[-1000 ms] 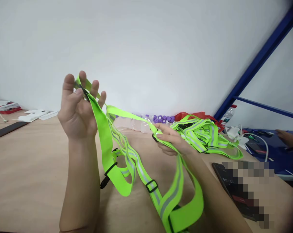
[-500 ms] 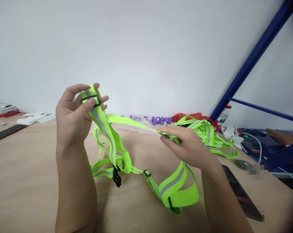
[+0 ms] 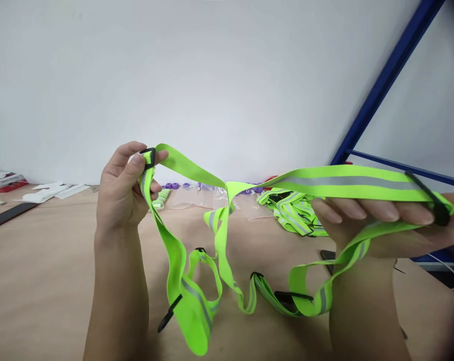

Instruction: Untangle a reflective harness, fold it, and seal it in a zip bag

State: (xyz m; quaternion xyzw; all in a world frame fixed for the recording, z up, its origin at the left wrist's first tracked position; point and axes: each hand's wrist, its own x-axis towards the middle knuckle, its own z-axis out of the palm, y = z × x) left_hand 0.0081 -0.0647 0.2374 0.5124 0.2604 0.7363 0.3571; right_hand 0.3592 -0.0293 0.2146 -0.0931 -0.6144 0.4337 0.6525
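A neon-yellow reflective strap harness [image 3: 347, 183] with grey stripes is stretched between my hands above the table. My left hand [image 3: 123, 188] pinches a black slide buckle [image 3: 150, 157] on one strap between thumb and fingers. At the right, my right hand [image 3: 388, 220] has its fingers through a strap loop and holds it taut, beside another black slider [image 3: 430, 198]. Loose loops sag between the hands. A black clip [image 3: 169, 313] hangs at the lower left, and a further dark buckle [image 3: 292, 297] shows low in the middle.
A heap of similar neon straps [image 3: 296, 213] lies behind the harness. Clear plastic bags [image 3: 196, 197] and small purple pieces [image 3: 170, 185] line the wall. White papers [image 3: 57, 190] and a dark flat bar [image 3: 10, 214] are at left; a blue metal frame [image 3: 392, 75] slopes at right.
My right hand has moved right and slipped its fingers into a strap loop, spreading the harness wide. My left hand stays on its buckle, shifted slightly right. The sagging loops have opened out.
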